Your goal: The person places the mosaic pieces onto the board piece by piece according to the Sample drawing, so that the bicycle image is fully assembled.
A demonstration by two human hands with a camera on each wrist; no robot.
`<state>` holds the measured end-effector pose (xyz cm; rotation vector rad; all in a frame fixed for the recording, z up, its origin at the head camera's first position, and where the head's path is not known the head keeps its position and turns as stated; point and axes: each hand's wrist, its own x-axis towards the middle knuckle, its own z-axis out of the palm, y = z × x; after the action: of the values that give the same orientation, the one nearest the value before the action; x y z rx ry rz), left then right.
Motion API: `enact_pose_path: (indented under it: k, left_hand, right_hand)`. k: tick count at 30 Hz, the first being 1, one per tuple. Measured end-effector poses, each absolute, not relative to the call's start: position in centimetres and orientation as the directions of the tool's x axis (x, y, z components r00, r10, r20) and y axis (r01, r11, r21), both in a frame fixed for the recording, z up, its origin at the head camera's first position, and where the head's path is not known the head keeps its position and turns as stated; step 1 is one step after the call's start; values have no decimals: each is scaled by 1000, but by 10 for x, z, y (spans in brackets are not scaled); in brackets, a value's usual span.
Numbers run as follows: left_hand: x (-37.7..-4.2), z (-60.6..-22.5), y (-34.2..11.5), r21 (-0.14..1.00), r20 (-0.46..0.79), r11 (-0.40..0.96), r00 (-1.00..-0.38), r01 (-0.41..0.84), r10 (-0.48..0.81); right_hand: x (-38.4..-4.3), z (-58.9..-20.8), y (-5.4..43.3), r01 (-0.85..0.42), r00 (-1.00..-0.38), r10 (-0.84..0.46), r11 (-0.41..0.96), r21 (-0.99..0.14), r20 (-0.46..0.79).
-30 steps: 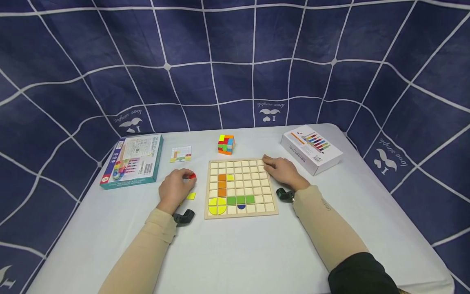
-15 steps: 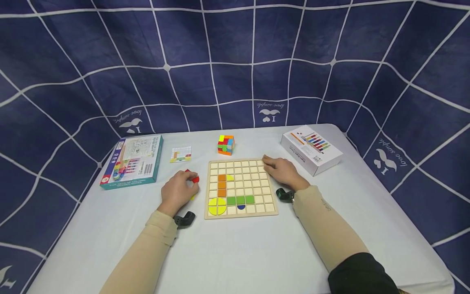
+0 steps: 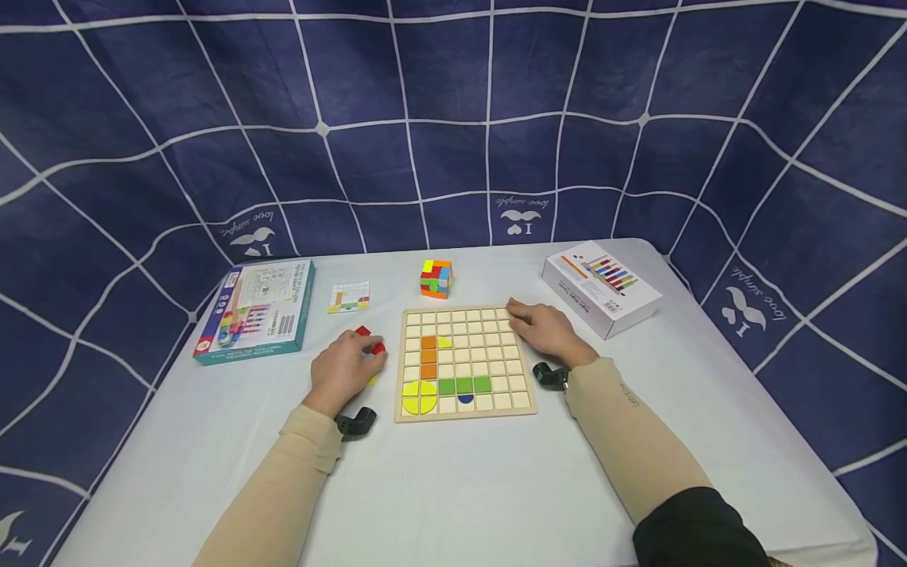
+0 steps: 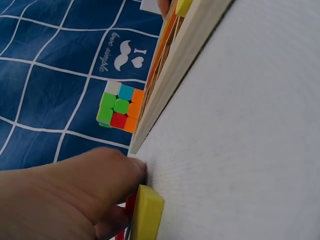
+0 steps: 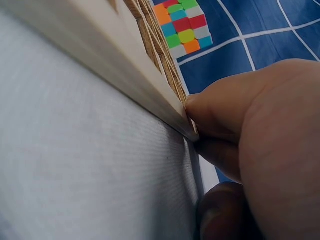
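At the left of the head view, my left hand pinches a red piece between thumb and fingers, low over the cloth. Another red piece lies just beyond the fingertips. Under the hand a yellow piece shows in the left wrist view, mostly covered from above. My right hand grips the far right corner of a square wooden grid board, thumb on its edge. Orange squares, green squares, yellow rounded pieces and a blue half-round sit in the board.
Behind the board stands a puzzle cube. A pattern card lies beyond my left hand. A teal-edged box is at the far left, a white box at the far right. A blue checked curtain hangs behind the table.
My left hand has shifted slightly right with a red piece, over the yellow piece. A second red piece has come into sight beyond its fingers. The right hand and board have not moved.
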<state>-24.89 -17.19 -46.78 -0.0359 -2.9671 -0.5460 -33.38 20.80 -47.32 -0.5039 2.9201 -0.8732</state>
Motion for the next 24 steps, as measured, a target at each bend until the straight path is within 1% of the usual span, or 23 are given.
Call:
enact_pose_path:
  k: [8, 12, 16, 19, 24]
  left_hand:
    - [-248, -468, -173, 319, 153, 948, -988, 20, -30]
    - [-247, -468, -173, 306, 173, 950, -985, 66, 13]
    - [-245, -468, -174, 331, 171, 937, -984, 112, 57]
    - [-245, -468, -175, 348, 159, 931, -985, 115, 63]
    - [-244, -469, -174, 340, 143, 933, -987, 115, 70]
  right_hand:
    - [-334, -474, 209, -294, -945, -323, 778, -556, 47]
    - [-335, -474, 209, -296, -944, -327, 771, -563, 48]
    - [-335, -474, 209, -293, -945, -323, 770, -567, 49]
    - [-334, -474, 209, -291, -945, -323, 769, -569, 48]
    - [-334, -474, 209, -288, -945, -324, 766, -574, 42]
